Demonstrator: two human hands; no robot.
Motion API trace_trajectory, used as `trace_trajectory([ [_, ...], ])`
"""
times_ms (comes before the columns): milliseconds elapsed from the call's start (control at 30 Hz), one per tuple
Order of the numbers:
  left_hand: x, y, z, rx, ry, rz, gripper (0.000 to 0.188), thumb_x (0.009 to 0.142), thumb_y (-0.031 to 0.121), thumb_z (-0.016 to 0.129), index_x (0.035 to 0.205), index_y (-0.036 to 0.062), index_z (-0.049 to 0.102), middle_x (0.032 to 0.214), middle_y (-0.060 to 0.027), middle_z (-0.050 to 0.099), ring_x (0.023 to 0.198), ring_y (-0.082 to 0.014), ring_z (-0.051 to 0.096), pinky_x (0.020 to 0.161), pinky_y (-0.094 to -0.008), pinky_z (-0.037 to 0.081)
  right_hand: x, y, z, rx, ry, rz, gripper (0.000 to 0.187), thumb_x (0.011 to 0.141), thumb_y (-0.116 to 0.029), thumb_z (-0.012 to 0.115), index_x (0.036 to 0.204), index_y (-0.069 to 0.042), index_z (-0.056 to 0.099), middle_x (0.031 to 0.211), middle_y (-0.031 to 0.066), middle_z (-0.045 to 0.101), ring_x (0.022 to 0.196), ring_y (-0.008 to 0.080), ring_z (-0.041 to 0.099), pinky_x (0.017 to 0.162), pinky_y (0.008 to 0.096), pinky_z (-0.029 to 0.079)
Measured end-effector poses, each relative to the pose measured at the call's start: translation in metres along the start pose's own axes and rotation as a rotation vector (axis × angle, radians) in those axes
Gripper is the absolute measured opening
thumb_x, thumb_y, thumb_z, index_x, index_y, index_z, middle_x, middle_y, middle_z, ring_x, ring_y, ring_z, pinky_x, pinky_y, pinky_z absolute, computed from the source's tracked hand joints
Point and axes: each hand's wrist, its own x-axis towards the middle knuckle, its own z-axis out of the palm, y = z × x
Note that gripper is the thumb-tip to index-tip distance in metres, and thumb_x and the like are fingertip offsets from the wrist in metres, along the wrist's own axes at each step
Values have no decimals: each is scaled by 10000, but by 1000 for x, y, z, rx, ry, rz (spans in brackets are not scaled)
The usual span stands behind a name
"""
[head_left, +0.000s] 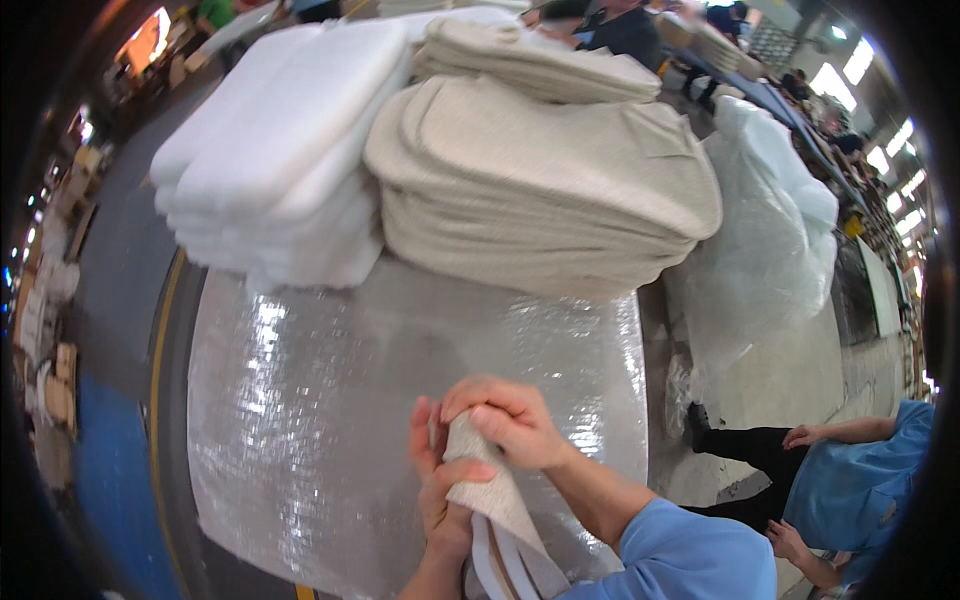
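Cover (500, 505), lower centre of the frame, pinched between left fingers (472, 470) and right fingers (510, 395) at its upper end; likely light, soft, floppy, best held there. The slick counter (330, 400) gives room leftward; white pile (290, 130) and beige pile (540, 180) bound its upper edge.

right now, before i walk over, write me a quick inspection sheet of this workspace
surface: worktop has a shiny, plastic-looking top with glare in places
job's things: beige cloth in the hands, white strips at its lower part; beige stack and white stack side by side at the far end
clutter: plastic bag right of the worktop
hands: left hand and right hand both grip the cloth
cables: nothing seen
surroundings: co-worker at right; yellow line on the floor at left
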Motion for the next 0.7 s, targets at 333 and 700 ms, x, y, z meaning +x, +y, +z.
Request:
trace_trajectory([
  [333, -2, -8, -3, 37, -20, 24, 152, 1072, 196, 606, 1046, 173, 754, 1750, -96, 124, 1574, -391, 281, 1241, -510, 327, -4, -11, 6, 63, 20, 176, 231, 1045, -194, 580, 1083, 0, 698, 1104, 110, 680, 1046, 201, 622, 943, 364, 496],
  [700, 4, -6, 10, 75, -3, -49, 162, 1069, 199, 610, 1015, 152, 756, 1731, -90, 171, 1564, -364, 301, 1243, -515, 325, -17, -21, -4, 226, -41, 255, 446, 1011, -273, 623, 1369, -13, 569, 1371, 151, 572, 1261, 235, 557, 1077, 392, 451],
])
